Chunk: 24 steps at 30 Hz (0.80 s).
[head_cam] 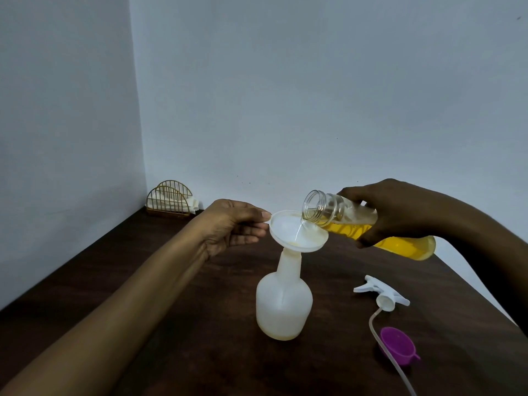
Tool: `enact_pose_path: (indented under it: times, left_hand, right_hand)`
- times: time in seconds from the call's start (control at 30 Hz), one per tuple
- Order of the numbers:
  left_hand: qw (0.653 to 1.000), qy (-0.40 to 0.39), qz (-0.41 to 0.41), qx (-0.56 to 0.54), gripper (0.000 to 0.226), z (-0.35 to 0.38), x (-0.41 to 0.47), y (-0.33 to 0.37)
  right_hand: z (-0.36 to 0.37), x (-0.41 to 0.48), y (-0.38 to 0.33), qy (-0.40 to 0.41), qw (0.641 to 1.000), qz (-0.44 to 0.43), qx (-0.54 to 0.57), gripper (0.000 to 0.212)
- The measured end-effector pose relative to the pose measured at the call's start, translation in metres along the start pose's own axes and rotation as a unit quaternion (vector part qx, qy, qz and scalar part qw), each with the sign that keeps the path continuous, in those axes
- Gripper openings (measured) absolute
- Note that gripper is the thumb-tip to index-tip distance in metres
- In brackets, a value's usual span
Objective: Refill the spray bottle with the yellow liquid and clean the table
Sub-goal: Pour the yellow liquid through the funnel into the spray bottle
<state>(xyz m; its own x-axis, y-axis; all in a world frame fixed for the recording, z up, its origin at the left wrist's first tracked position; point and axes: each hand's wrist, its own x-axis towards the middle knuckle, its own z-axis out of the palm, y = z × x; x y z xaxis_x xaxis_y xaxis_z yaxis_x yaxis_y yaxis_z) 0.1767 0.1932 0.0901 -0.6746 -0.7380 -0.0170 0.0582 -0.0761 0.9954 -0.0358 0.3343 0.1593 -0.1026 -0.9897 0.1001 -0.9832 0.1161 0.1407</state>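
Dark table, bare walls. Left hand pinching funnel steady atop spray bottle; right hand, three o'clock, gripping tilted jar, pouring yellow liquid.

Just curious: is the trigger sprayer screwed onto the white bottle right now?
No, the trigger sprayer lies on the table, and a funnel sits in the white bottle.

A plain home corner: bare pale walls meet behind a dark wooden surface, with a gold wire napkin holder beyond the left grip.
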Motion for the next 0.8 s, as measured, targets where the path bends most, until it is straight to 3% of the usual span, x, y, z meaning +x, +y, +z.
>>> enact_pose_path:
  times: [0.8]
  left_hand:
    - [1.000,0.001,0.000,-0.003,0.006,-0.0007,-0.0001,-0.0009]
  right_hand:
    - [-0.0009,-0.0011,-0.0016,-0.005,1.000,-0.004,-0.001,0.057]
